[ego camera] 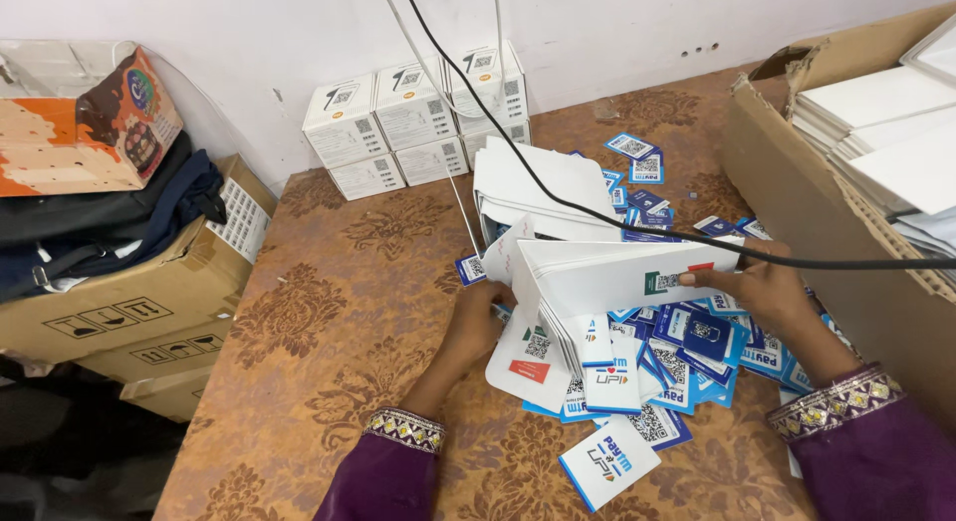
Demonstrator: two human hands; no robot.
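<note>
A thick stack of flat white cardboard sleeves (607, 277) stands on edge in the middle of the brown patterned table (339, 312). My right hand (767, 287) grips its right end. My left hand (483, 317) holds its lower left corner, where the sleeves fan apart. Under and around the stack lie several blue and white code cards (687, 367). One such card (607, 461) lies apart, nearest to me. Both my sleeves are purple with gold trim.
Small white boxes (413, 123) are stacked against the far wall. A second pile of white sleeves (533, 192) lies behind the stack. An open carton (846, 182) of white sheets stands right. Brown cartons (129, 292) with dark clothes stand left. A black cable (597, 212) crosses above.
</note>
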